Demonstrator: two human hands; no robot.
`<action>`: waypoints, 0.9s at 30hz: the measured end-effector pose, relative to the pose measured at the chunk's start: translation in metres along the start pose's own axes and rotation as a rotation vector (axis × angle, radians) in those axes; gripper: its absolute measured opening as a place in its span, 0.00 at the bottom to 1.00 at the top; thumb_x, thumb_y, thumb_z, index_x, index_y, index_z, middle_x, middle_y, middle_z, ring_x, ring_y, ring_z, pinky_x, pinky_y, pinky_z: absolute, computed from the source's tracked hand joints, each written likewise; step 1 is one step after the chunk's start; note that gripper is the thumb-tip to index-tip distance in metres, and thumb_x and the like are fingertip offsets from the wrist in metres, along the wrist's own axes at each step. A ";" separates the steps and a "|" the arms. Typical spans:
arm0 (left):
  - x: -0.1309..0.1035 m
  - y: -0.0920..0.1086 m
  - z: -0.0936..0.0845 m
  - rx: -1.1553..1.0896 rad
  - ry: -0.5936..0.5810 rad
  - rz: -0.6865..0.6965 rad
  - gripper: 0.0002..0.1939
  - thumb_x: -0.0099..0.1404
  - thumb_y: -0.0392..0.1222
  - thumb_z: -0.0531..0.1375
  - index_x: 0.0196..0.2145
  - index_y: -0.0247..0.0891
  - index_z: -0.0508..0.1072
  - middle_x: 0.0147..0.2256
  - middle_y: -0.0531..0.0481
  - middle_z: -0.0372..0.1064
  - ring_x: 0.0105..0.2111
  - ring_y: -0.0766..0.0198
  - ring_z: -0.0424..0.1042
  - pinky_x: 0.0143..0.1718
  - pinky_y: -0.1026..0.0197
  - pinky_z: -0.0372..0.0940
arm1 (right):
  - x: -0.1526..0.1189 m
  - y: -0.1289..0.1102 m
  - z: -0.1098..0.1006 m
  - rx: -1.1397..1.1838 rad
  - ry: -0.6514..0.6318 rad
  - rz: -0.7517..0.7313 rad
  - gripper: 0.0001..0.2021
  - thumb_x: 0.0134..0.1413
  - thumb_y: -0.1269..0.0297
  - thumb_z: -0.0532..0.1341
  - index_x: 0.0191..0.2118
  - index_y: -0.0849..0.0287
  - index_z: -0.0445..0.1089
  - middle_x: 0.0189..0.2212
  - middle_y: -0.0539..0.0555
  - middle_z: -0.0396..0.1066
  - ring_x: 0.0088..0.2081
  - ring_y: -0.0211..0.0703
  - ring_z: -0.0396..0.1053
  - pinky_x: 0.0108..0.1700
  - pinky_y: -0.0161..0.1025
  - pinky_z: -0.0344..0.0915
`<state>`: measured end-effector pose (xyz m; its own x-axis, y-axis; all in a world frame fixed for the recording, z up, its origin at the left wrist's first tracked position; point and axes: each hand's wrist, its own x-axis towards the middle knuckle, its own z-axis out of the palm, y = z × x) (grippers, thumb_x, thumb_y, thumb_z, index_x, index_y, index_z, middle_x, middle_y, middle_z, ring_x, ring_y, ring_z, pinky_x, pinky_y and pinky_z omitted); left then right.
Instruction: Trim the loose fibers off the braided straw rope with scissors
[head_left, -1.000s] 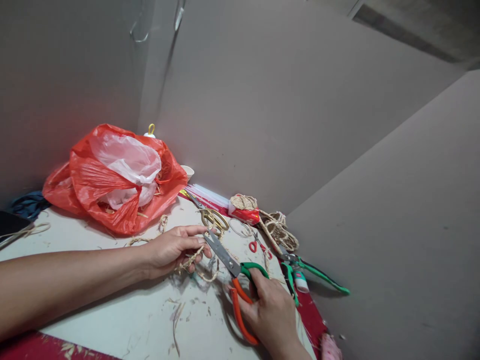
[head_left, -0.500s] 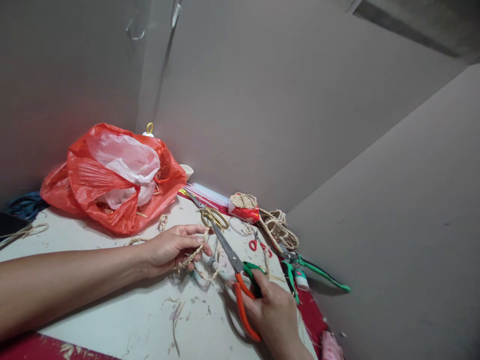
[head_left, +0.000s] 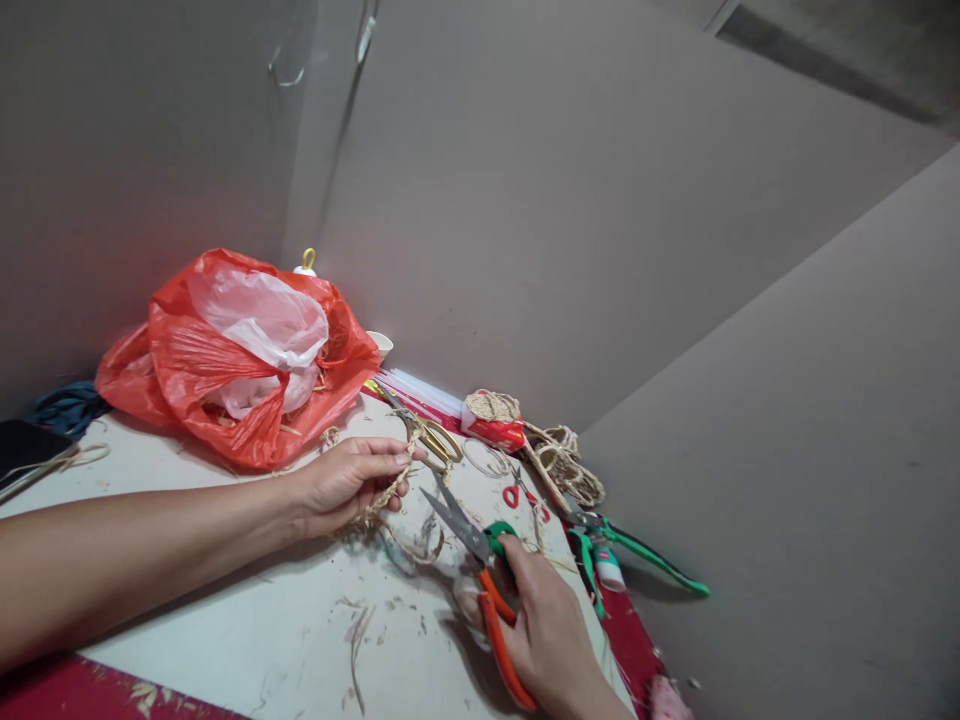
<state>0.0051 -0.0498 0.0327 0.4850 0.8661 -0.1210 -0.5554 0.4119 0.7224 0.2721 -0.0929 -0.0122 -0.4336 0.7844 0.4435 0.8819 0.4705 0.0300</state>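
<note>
My left hand (head_left: 360, 482) pinches a braided straw cord (head_left: 391, 490) between thumb and fingers, over the white board (head_left: 285, 610). The cord's tail loops down toward the board, below my fingers. In my right hand (head_left: 551, 620) is a pair of scissors (head_left: 466, 530) with one orange and one green handle. Its blades are parted and point up and left, a short way from the cord. Behind my left fingertips lie gold-handled scissors (head_left: 442, 440).
A red plastic bag (head_left: 180, 370) with a white one inside stands at the back left. Woven straw pieces (head_left: 566, 470), small red scissors (head_left: 511, 495) and green-handled shears (head_left: 652, 558) line the right edge. Straw scraps (head_left: 356, 650) litter the board. Grey walls enclose the far side.
My right hand has drawn the scissors slightly right and down, away from the cord, and their blades have parted. My left hand keeps its pinch on the cord, slightly higher.
</note>
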 end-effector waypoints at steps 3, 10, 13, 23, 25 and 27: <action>0.000 0.001 -0.001 -0.019 -0.009 0.000 0.11 0.59 0.31 0.60 0.41 0.30 0.72 0.25 0.53 0.62 0.21 0.75 0.62 0.22 0.71 0.61 | 0.002 -0.001 0.001 -0.017 -0.008 -0.009 0.24 0.46 0.49 0.61 0.45 0.60 0.61 0.30 0.56 0.71 0.31 0.47 0.70 0.31 0.40 0.65; -0.001 -0.004 0.000 -0.006 -0.042 -0.041 0.10 0.60 0.31 0.60 0.40 0.33 0.70 0.27 0.53 0.62 0.23 0.74 0.63 0.24 0.70 0.62 | 0.007 -0.006 -0.002 -0.032 0.024 0.000 0.17 0.46 0.51 0.60 0.38 0.57 0.61 0.25 0.52 0.68 0.27 0.45 0.67 0.27 0.38 0.61; -0.001 -0.007 0.000 -0.011 -0.049 -0.044 0.09 0.59 0.31 0.60 0.39 0.34 0.69 0.28 0.52 0.63 0.24 0.74 0.65 0.25 0.70 0.62 | 0.007 -0.008 -0.003 -0.036 0.045 -0.014 0.17 0.46 0.51 0.60 0.37 0.57 0.61 0.22 0.50 0.66 0.25 0.44 0.65 0.27 0.37 0.59; -0.002 -0.006 0.002 -0.049 -0.060 -0.040 0.07 0.60 0.29 0.58 0.38 0.33 0.69 0.30 0.50 0.65 0.24 0.73 0.66 0.30 0.68 0.64 | 0.007 -0.013 -0.002 -0.028 0.063 -0.031 0.14 0.47 0.51 0.59 0.32 0.56 0.62 0.18 0.47 0.63 0.22 0.42 0.63 0.26 0.36 0.55; -0.003 -0.006 0.003 -0.066 -0.054 -0.043 0.07 0.60 0.28 0.57 0.38 0.33 0.69 0.28 0.51 0.64 0.24 0.73 0.66 0.29 0.68 0.64 | 0.007 -0.013 -0.002 -0.030 0.064 -0.025 0.16 0.47 0.48 0.60 0.32 0.56 0.62 0.18 0.47 0.63 0.22 0.42 0.63 0.26 0.35 0.55; -0.003 -0.006 0.004 -0.079 -0.039 -0.043 0.08 0.60 0.27 0.56 0.37 0.32 0.69 0.28 0.51 0.64 0.24 0.72 0.66 0.29 0.69 0.64 | 0.006 -0.013 -0.001 -0.029 0.071 -0.026 0.17 0.47 0.46 0.60 0.31 0.56 0.63 0.17 0.47 0.63 0.22 0.41 0.63 0.26 0.35 0.54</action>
<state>0.0095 -0.0555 0.0317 0.5345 0.8361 -0.1235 -0.5842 0.4711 0.6608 0.2581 -0.0943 -0.0089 -0.4434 0.7409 0.5044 0.8758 0.4780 0.0677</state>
